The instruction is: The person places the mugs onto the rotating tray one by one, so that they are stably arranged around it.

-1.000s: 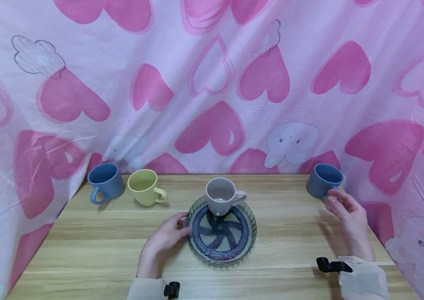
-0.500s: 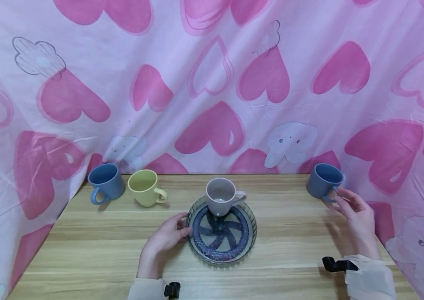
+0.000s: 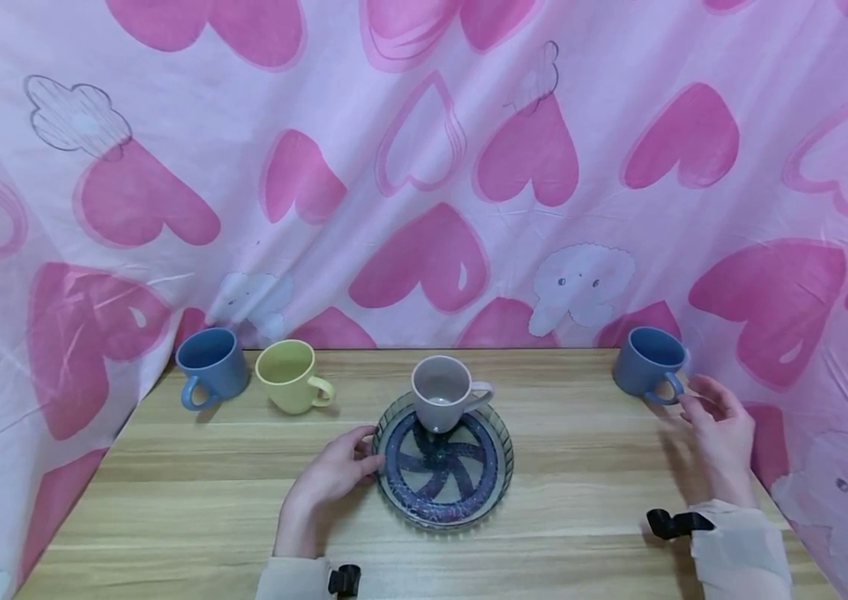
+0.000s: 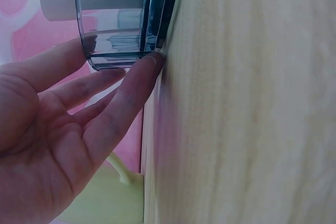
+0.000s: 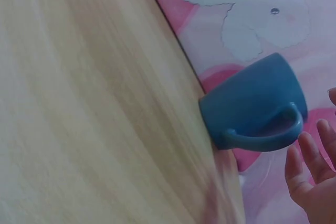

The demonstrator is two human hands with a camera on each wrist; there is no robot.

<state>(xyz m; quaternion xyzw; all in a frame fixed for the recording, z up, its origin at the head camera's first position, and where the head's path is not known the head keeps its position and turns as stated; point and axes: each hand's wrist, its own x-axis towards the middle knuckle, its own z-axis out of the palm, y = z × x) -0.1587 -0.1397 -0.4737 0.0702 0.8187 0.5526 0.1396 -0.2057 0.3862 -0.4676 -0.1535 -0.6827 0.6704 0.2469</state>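
On the table, a clear ribbed glass dish (image 3: 506, 471) holds a dark plate (image 3: 442, 508) with a swirl pattern. A pale grey-lilac mug (image 3: 442, 408) stands upright at the back of the plate, its handle to the right. My left hand (image 3: 330, 475) grips the dish's left edge; in the left wrist view its fingertips touch the glass wall (image 4: 113, 27) and its base. At the far right stands a blue mug (image 3: 645, 362), handle toward my right hand (image 3: 720, 429). The fingers of that hand are loosely bent beside the handle (image 5: 268, 142), holding nothing.
Another blue mug (image 3: 217, 367) and a yellow mug (image 3: 289, 379) stand side by side at the back left. Behind the wooden table (image 3: 566, 542) hangs a pink heart-print cloth (image 3: 424, 167), which also drapes along both sides.
My right hand has drawn away from the right blue mug's handle, shifting right. The mugs, the dish and my left hand stay where they were.
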